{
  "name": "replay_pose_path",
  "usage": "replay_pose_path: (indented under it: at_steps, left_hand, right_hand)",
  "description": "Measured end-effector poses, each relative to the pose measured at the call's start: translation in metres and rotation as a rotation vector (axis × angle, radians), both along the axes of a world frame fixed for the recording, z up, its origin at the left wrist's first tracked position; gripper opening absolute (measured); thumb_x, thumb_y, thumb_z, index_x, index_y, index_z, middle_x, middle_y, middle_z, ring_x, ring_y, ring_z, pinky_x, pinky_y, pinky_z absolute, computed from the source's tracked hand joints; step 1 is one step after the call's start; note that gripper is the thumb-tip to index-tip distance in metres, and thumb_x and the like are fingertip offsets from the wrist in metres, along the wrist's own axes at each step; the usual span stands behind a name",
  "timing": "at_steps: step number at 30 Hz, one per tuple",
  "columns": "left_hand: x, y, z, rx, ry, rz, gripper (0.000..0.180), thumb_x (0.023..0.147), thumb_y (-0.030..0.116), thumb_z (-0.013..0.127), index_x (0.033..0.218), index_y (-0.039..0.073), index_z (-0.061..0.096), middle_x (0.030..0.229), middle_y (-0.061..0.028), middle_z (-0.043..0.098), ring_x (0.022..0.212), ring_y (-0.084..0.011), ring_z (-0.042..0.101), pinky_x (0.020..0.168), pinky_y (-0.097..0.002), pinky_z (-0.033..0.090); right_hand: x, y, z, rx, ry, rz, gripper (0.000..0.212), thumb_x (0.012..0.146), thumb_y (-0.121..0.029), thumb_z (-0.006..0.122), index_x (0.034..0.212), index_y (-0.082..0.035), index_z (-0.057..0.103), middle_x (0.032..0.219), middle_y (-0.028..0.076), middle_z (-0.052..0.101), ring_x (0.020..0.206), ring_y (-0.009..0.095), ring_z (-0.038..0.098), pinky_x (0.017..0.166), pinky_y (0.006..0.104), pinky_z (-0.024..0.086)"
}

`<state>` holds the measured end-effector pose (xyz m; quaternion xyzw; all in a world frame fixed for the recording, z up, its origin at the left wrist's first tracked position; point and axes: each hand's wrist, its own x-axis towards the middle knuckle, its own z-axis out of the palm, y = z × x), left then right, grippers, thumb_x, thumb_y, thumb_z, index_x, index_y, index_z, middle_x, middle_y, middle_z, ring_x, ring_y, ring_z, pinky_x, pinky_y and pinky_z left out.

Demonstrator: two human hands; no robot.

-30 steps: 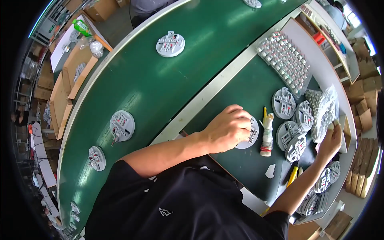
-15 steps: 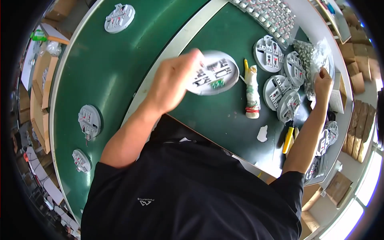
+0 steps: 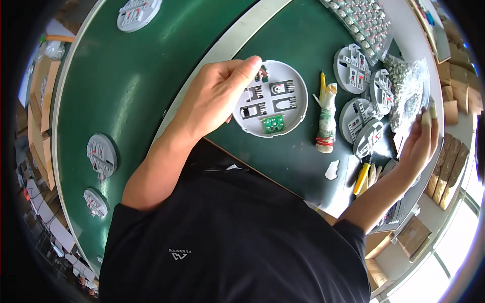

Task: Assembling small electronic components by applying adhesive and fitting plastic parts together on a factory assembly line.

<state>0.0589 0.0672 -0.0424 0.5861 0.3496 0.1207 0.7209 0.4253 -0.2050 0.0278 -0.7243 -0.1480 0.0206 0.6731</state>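
My left hand (image 3: 217, 93) grips a round white plastic base (image 3: 270, 113) by its left rim, the inside facing up. Metal contact clips and a small green circuit board (image 3: 273, 124) sit in the base. My right hand (image 3: 420, 144) is open, its fingers stretched out beside a clear plastic bag of small parts (image 3: 408, 86); the fingertips look covered in something pale. Nothing shows in that hand. Left of the bag, several round grey bases with fittings (image 3: 352, 69) lie together, some leaning on others.
A tape-wrapped bundle with a yellow tip (image 3: 327, 118) lies right of the held base. Yellow-handled pliers (image 3: 361, 178) are near the right forearm. A tray of small round parts (image 3: 361, 25) stands at the back. More bases (image 3: 102, 155) rest on the green surface at left.
My left hand has steadied the base and tipped it so its inside faces up more fully. The right hand has come away from the bag, rightward and nearer, its fingers now stretched.
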Motion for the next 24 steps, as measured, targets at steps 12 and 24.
replay_pose_path:
  at_steps: [12, 24]
  left_hand:
    - [0.003, 0.002, 0.003, 0.033, -0.045, -0.024, 0.055, 0.118, 0.05, 0.059, 0.1, 0.002, 0.08, 0.064, 0.0056, 0.056, 0.053, -0.002, 0.05, 0.047, -0.0252, 0.038]
    - [0.012, 0.042, 0.0, 0.749, -0.197, 0.494, 0.037, 0.11, 0.032, 0.074, 0.128, 0.0, 0.076, 0.11, -0.0113, 0.075, 0.099, -0.0206, 0.072, 0.086, -0.0332, 0.059]
  right_hand:
    - [-0.179, 0.027, -0.05, 0.075, 0.437, 0.208, 0.024, 0.116, -0.012, 0.063, 0.136, 0.0, 0.069, 0.109, 0.017, 0.078, 0.088, 0.012, 0.076, 0.062, 0.0165, 0.055]
    - [-0.165, 0.053, -0.101, -0.269, -0.056, 0.093, 0.025, 0.119, -0.017, 0.055, 0.131, -0.001, 0.07, 0.099, 0.006, 0.076, 0.073, 0.007, 0.062, 0.062, 0.0219, 0.045]
